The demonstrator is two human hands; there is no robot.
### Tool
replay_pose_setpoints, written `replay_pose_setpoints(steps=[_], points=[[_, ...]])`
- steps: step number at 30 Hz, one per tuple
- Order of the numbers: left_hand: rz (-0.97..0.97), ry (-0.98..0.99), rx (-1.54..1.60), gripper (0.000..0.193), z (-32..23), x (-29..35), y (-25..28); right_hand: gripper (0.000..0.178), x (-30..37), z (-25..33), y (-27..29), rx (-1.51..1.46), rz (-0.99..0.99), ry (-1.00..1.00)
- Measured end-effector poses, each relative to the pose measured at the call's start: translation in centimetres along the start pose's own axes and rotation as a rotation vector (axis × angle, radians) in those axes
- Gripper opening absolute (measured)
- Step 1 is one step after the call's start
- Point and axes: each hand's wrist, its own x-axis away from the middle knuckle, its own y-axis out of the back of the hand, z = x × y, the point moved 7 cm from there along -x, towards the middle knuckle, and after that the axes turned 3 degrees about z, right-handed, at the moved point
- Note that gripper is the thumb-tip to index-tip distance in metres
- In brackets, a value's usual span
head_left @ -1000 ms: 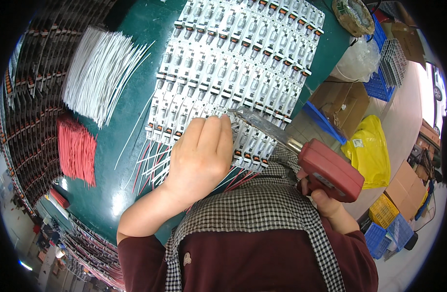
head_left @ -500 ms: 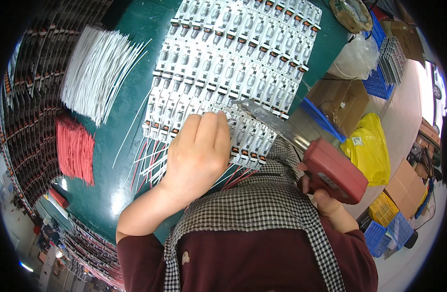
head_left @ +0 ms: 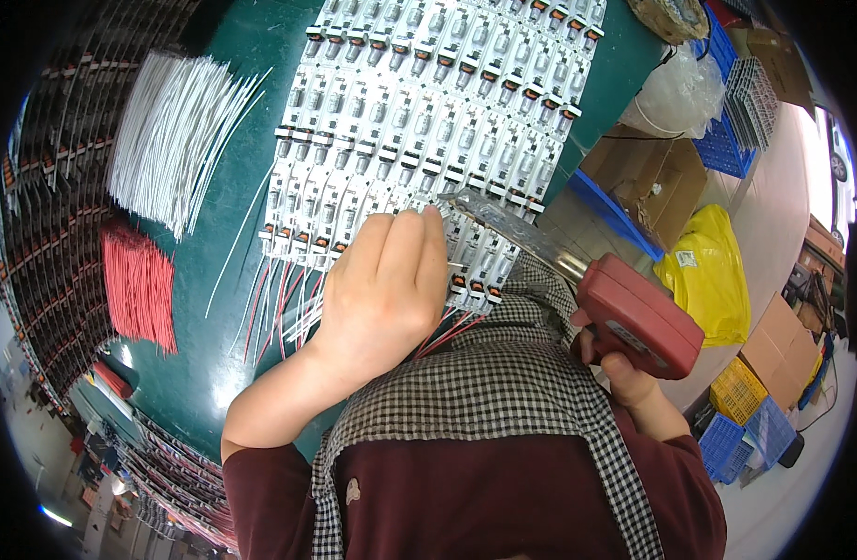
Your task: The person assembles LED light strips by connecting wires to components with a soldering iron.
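Clamping the red, boxy, likely heavy soldering gun (head_left: 641,315), the right hand (head_left: 626,378) sits near right; the left hand (head_left: 383,287), grip hidden, overlaps the white, probably fragile circuit-board panel (head_left: 438,121) mid-worktop (head_left: 209,247), best held by edges.

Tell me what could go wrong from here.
Burned fingers: the tip of the red soldering gun in the right hand sits right beside the left hand's fingertips; if hot, a small slip could burn them.

Snagged wires: red wires trail from the near edge of the circuit-board panel close to the checkered apron, which might catch and tug them.
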Motion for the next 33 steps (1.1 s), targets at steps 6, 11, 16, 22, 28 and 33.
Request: replay_pose_setpoints(steps=[6, 11, 16, 22, 28, 33], points=[[-0.021, 0.014, -0.02, 0.012, 0.0, 0.1, -0.1, 0.063, 0.4, -0.3, 0.6, 0.102, -0.025, 0.025], [0.006, 0.024, -0.026, 0.011, 0.0, 0.0, -0.1, 0.062, -0.1, -0.1, 0.2, 0.054, -0.055, -0.006], [0.017, 0.022, -0.033, 0.011, 0.0, 0.0, -0.1, 0.065, 0.6, -0.8, 0.8, 0.186, -0.062, -0.009], [0.044, 0.025, -0.074, 0.012, -0.2, 0.0, -0.3, 0.071, 1.4, -0.7, 1.0, 0.058, -0.079, 0.013], [0.004, 0.03, -0.005, 0.018, -0.1, -0.1, -0.1, 0.069, 1.6, -0.8, 0.8, 0.002, -0.023, -0.02], [0.001, -0.002, 0.005, 0.019, -0.8, -0.2, -0.1, 0.072, 1.4, -0.7, 0.8, 0.069, -0.084, -0.069]])
